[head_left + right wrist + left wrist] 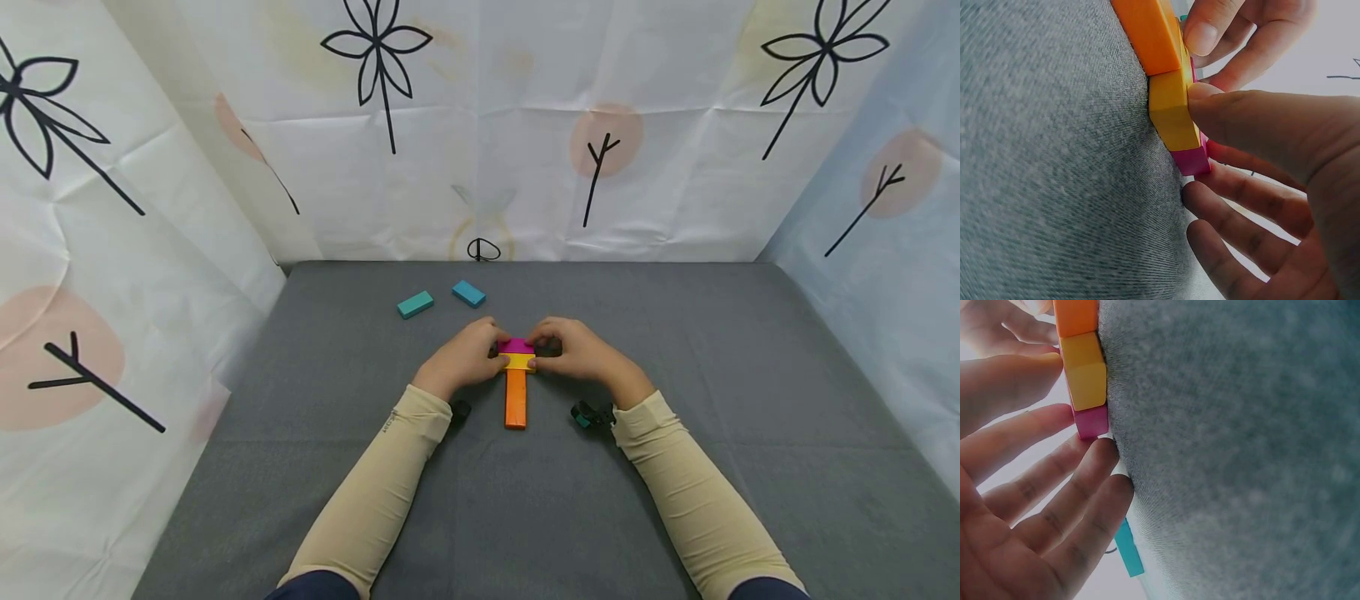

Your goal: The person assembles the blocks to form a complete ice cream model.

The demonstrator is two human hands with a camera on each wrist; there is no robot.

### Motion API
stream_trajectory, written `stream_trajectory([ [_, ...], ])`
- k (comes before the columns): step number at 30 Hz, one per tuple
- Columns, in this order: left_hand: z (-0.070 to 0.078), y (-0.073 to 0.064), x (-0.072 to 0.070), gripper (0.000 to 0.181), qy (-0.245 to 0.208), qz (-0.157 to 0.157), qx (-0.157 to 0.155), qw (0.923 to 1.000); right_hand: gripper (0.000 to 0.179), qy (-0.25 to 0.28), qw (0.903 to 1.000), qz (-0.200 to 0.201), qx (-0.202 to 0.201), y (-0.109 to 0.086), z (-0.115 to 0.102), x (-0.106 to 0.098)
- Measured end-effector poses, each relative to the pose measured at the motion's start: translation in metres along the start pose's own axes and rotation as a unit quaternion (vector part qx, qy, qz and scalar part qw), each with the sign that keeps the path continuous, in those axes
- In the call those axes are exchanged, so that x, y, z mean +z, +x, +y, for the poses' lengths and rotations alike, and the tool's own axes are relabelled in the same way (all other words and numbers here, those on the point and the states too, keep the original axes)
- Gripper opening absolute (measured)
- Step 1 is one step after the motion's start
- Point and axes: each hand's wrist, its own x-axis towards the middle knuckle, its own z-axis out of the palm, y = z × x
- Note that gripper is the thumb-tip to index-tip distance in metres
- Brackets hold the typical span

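A magenta block (517,345) lies against the far side of a yellow block (517,362), both crosswise on the grey cloth. From the yellow block's near side an orange block (516,400) runs lengthwise, making a T shape. My left hand (471,354) pinches the left ends of the magenta and yellow blocks, thumb at the yellow one and fingertips at the magenta one. At the right ends my right hand (577,354) does likewise. In the right wrist view, the right thumb (1229,115) presses on the yellow block, and the lower fingers spread near the cloth.
Beyond the left hand lie a teal block (416,305) and a blue block (468,293), apart from each other. Grey cloth (675,500) covers the table. White printed sheets (525,183) stand at the back and both sides.
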Motion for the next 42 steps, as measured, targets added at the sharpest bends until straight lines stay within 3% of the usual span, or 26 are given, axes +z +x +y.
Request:
stream_trajectory([
  [7,-0.004,-0.001,-0.005,0.034,-0.014,0.008,-0.004,0.9999,0.028,-0.004,1.0,0.001,0.006,0.001,0.0,0.001],
  [14,-0.021,-0.004,-0.018,0.035,-0.04,0.045,-0.027,0.9978,0.028,0.003,0.9999,0.003,0.009,-0.001,0.0,0.001],
  [20,-0.041,-0.012,-0.034,0.034,-0.071,0.118,-0.027,0.9901,0.029,0.005,0.9999,0.004,0.01,-0.002,0.0,0.0],
  [27,-0.062,-0.024,-0.05,0.03,-0.069,0.22,-0.039,0.9722,0.03,0.002,0.9999,0.003,0.01,-0.002,0.002,0.0],
  [32,-0.074,-0.029,-0.056,0.028,-0.067,0.267,-0.044,0.9603,0.03,0.003,0.9999,0.002,0.013,-0.002,0.003,0.0],
  [36,-0.081,-0.033,-0.058,0.03,-0.071,0.272,-0.066,0.9574,0.03,0.002,0.9999,0.003,0.013,-0.002,0.004,0.0],
  [42,-0.094,-0.041,-0.058,0.033,-0.065,0.25,-0.112,0.9595,0.03,0.002,0.9999,0.001,0.012,-0.002,0.005,0.001],
])
